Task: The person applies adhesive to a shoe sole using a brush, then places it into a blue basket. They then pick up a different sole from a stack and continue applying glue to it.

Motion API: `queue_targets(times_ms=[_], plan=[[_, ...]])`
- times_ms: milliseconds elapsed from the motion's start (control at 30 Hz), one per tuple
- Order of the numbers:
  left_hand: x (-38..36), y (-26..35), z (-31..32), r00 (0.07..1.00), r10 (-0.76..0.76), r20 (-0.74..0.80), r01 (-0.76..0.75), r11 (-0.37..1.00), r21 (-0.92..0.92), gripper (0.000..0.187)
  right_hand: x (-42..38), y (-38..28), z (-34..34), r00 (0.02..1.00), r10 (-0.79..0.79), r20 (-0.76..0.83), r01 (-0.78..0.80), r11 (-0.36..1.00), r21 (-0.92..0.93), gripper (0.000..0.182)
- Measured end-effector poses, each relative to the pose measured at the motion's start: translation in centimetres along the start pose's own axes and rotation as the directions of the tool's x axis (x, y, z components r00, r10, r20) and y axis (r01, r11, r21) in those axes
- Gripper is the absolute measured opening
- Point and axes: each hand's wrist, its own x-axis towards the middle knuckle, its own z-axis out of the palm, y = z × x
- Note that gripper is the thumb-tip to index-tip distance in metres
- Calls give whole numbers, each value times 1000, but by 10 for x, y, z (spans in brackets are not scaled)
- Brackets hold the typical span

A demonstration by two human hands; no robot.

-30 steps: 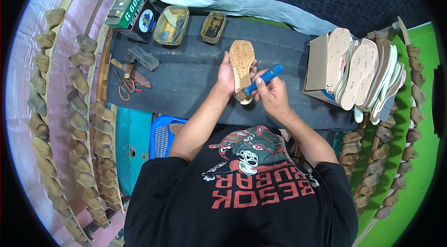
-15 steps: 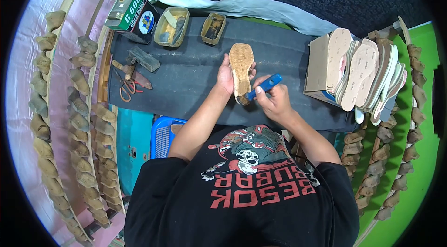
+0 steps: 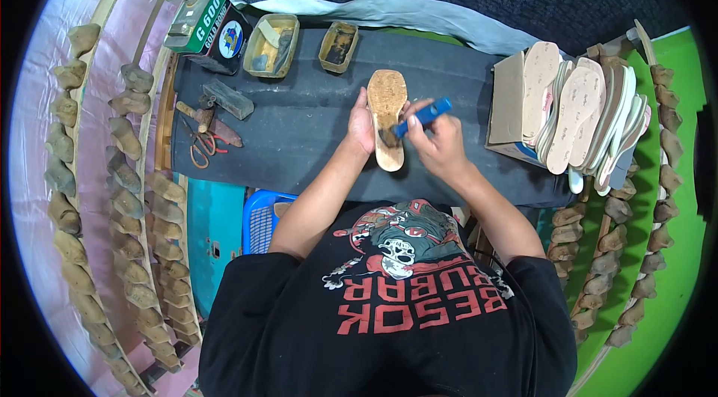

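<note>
In my left hand is a shoe sole, tan and cork-like on its upper face, held above the table with the heel end toward me. My fingers wrap round its underside and edges. My right hand is closed on a brush with a blue handle. The dark bristles touch the narrow middle of the sole, where the surface looks darker and wet.
A box overflows with stacked soles at right. Along the back stand a glue can and two tubs. A hammer, scissors and a grey block lie left. Racks of shoe lasts flank both sides.
The brush has moved from the heel end of the sole up to its middle. My left hand keeps its hold on the sole. The whole view has shifted slightly.
</note>
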Motion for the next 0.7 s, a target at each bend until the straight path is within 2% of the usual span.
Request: queue_targets(times_ms=[67, 167, 200, 300, 333, 433, 467, 500, 567, 700], plan=[[-1, -4, 4, 1000, 6, 26, -6, 1000, -4, 75, 10, 11, 6, 997, 67, -28, -67, 998, -12, 14], [-6, -5, 11, 997, -49, 55, 46, 998, 40, 70, 3, 7, 13, 998, 48, 47, -45, 996, -72, 14], [-9, -7, 13, 1000, -26, -1, 26, 990, 135, 71, -1, 3, 16, 999, 12, 44, -9, 998, -63, 16], [-1, -2, -14, 987, -41, 155, 31, 997, 65, 72, -17, -7, 17, 993, -65, 102, 71, 996, -47, 15], [-2, 1, -16, 884, -103, 456, 121, 993, -11, 72, -23, -7, 18, 993, -82, 89, 88, 994, -67, 16], [-3, -2, -7, 997, -26, 78, 22, 998, 56, 79, -13, -1, 13, 997, 66, 39, -65, 997, -31, 17], [-13, -3, 8, 995, -58, 86, 54, 997, 49, 76, -5, 2, 14, 997, 73, -36, -73, 997, -1, 18], [-11, -6, 6, 993, -42, 108, 35, 998, 61, 72, 1, 6, 15, 992, 94, -82, -93, 996, 16, 11], [-11, -8, 5, 981, -59, 183, 51, 998, 47, 68, 10, 12, 13, 986, 128, -109, -134, 990, -50, 12], [-13, -11, 7, 982, -94, 162, 89, 995, 36, 67, 2, 8, 12, 993, 99, -59, -106, 987, -124, 12]])
